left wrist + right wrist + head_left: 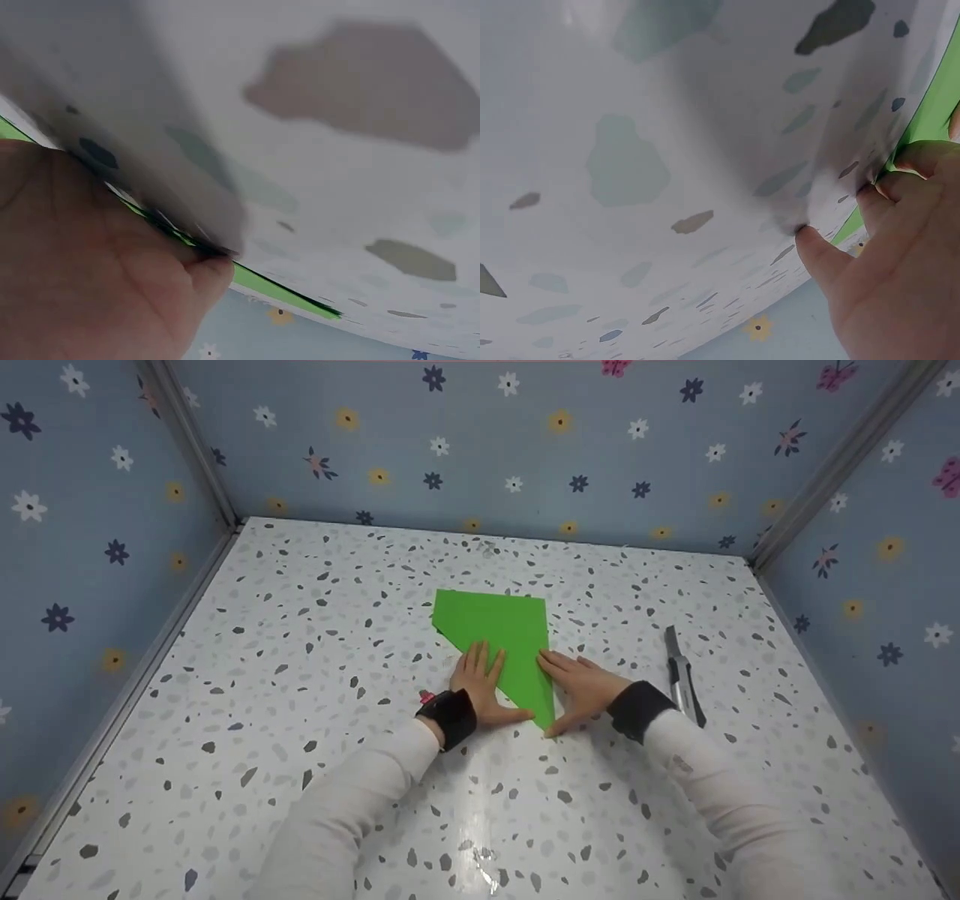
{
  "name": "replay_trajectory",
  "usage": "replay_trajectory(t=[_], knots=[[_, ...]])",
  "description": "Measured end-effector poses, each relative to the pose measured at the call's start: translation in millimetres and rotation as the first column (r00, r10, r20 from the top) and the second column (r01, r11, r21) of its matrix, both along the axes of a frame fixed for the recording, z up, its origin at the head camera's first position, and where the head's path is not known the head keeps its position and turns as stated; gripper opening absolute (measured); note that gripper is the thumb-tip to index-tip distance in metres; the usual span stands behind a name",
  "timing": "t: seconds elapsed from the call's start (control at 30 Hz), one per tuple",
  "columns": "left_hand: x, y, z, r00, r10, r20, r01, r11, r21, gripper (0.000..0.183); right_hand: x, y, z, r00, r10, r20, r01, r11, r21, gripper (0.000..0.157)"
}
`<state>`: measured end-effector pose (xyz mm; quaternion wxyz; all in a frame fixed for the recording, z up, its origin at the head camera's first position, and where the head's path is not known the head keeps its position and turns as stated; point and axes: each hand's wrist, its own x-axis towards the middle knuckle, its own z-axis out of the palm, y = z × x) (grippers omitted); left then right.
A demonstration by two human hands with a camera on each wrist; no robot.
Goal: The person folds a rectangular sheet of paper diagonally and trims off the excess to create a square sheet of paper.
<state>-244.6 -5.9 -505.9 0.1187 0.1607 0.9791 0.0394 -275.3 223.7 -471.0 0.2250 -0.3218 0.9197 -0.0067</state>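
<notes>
Presses green paper (pixel 499 619) onto tabletop (pixel 337 607) with straight fingers and spread thumb of left hand (pixel 480 694); braces its right edge with extended fingers of right hand (pixel 589 688), likely to keep fold flat.

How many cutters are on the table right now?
1: the cutter lies on the table, to the right of the green paper and the right hand. The arms could hide another.
</notes>
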Motion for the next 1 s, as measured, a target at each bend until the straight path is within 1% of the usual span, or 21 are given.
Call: replay_trajectory(t=[0.1, 0.2, 0.33, 0.43, 0.6, 0.83, 1.0], knots=[[6.9, 7, 4.1, 1.000, -0.017, 0.005, 0.017, 1.000, -0.008, 0.126, -1.3, 0, -1.0, 1.000, -0.002, -0.002, 0.002, 1.000, 0.002, 0.141], [12.3, 12, 5.8, 1.000, -0.031, 0.000, 0.031, 0.999, -0.020, 0.126, -2.0, 1, -1.7, 1.000, 0.000, -0.004, 0.000, 1.000, 0.001, 0.141], [15.5, 17, 3.2, 0.999, -0.050, 0.002, 0.050, 0.998, -0.024, 0.126, -1.2, 1, -2.4, 1.000, -0.003, 0.004, 0.003, 1.000, -0.002, 0.142], [15.4, 18, 0.3, 0.998, -0.057, 0.010, 0.057, 0.998, -0.034, 0.127, -0.1, 1, -2.3, 1.000, -0.007, 0.009, 0.007, 1.000, -0.004, 0.142], [14.3, 19, -0.5, 0.999, -0.051, -0.005, 0.051, 0.998, -0.037, 0.129, 1.0, 0, -0.7, 1.000, -0.005, 0.001, 0.005, 1.000, -0.008, 0.140], [13.6, 18, -1.7, 0.998, -0.057, 0.007, 0.057, 0.998, -0.038, 0.128, -0.4, -9, 3.4, 1.000, 0.013, -0.004, -0.013, 0.999, 0.043, 0.142], [13.7, 18, -0.5, 0.998, -0.059, -0.002, 0.059, 0.998, -0.024, 0.125, -4.3, -15, 8.7, 1.000, 0.012, 0.004, -0.013, 0.998, 0.055, 0.144]])
